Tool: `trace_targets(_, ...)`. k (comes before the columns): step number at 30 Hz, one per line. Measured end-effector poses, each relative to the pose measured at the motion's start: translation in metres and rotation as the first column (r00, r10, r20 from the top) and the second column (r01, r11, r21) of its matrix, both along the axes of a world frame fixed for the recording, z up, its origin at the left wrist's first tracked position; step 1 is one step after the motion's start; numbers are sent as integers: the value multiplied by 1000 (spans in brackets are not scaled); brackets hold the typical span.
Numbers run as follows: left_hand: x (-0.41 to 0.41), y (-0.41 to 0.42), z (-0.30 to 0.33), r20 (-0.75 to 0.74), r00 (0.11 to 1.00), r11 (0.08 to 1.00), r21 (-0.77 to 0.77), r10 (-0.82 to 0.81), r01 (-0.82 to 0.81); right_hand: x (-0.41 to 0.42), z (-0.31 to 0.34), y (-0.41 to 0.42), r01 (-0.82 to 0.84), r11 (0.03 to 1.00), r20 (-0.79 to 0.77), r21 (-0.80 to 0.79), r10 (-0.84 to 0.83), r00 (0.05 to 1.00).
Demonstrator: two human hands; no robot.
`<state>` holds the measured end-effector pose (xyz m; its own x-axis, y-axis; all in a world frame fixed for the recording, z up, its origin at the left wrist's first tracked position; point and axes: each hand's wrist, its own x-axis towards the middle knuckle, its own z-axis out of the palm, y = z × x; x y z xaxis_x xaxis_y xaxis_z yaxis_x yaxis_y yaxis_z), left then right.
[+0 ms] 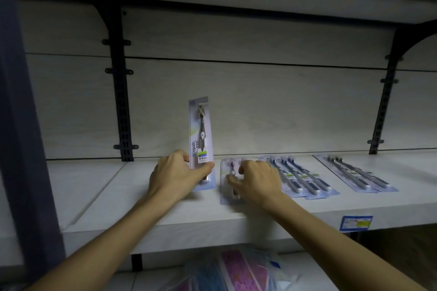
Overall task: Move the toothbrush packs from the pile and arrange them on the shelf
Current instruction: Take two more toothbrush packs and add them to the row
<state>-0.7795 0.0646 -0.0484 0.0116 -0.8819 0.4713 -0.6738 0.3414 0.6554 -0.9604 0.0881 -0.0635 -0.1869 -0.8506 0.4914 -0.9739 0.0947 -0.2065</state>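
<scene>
On the shelf (165, 208), left hand (176, 176) grips an upright toothbrush pack (201, 134); right hand (256, 178) pinches a flat pack (230, 179).

**What can't be made out**

Left hand (176, 173) covers lower part of the upright toothbrush pack (201, 139); its bottom edge is partly hidden behind thumb & fingers.

Right hand (256, 178) lies over a flat pack (230, 179), which is motion-blurred w/ unreadable print; can't tell if fingers pinch it or just press.

Small label text on the overlapping packs (305, 178) just right of that hand is too small to read. Same for blue price tag (356, 222) on shelf (142, 196) front edge.

Pile of packs (236, 271) below: blurred, cut off by bottom edge, count unclear.

Both forearms run out of frame at bottom.
</scene>
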Motion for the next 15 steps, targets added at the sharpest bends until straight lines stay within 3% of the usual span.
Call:
trace_targets(9, -15, 18, 3, 34, 994, 990, -93, -107, 110, -30, 0, 33, 70, 969, 94, -236, -48, 994)
trace_targets(15, -41, 32, -1, 50, 967, 961, -106, -251, 255, -67, -8, 64, 165, 953, 154, -255, -129, 980)
